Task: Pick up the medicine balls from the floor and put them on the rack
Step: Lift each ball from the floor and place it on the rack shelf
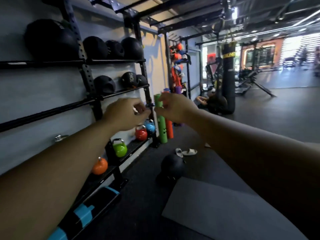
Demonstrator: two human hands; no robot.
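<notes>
Head view. Both my arms are stretched forward at about mid-rack height. My left hand (123, 113) has its fingers curled in, thumb and fingertips pinched close together; something small and pale shows at the fingertips, too blurred to identify. My right hand (170, 108) is likewise curled, fingers drawn toward the thumb, just beside the left hand with a narrow gap between them. A small dark blue item (150, 106) sits in that gap at the fingertips; I cannot tell which hand grips it, or whether it belongs to the rack. Neither hand has a ball in it.

The rack (86, 70) stands along the wall to my left, black steel uprights with bar shelves. Upper shelf: a large black medicine ball (50, 38) at the left, and three smaller black ones (112, 48) in the next bay. Middle shelf: a black handled ball (104, 84), and a ball marked 10KG (129, 79) touching a smaller one beside it.

One black medicine ball (172, 166) lies on the floor (259, 118), well below my hands, just beside the edge of a grey mat (225, 210).

Bottom shelf carries kettlebells: orange (100, 166), green (119, 148), red (141, 133), blue (149, 126). A green foam tube (161, 122) and an orange one (169, 129) stand upright at the rack's end. A pair of pale sandals (186, 152) lies on the floor beyond the ball. A black punching bag (228, 73) hangs further back.
</notes>
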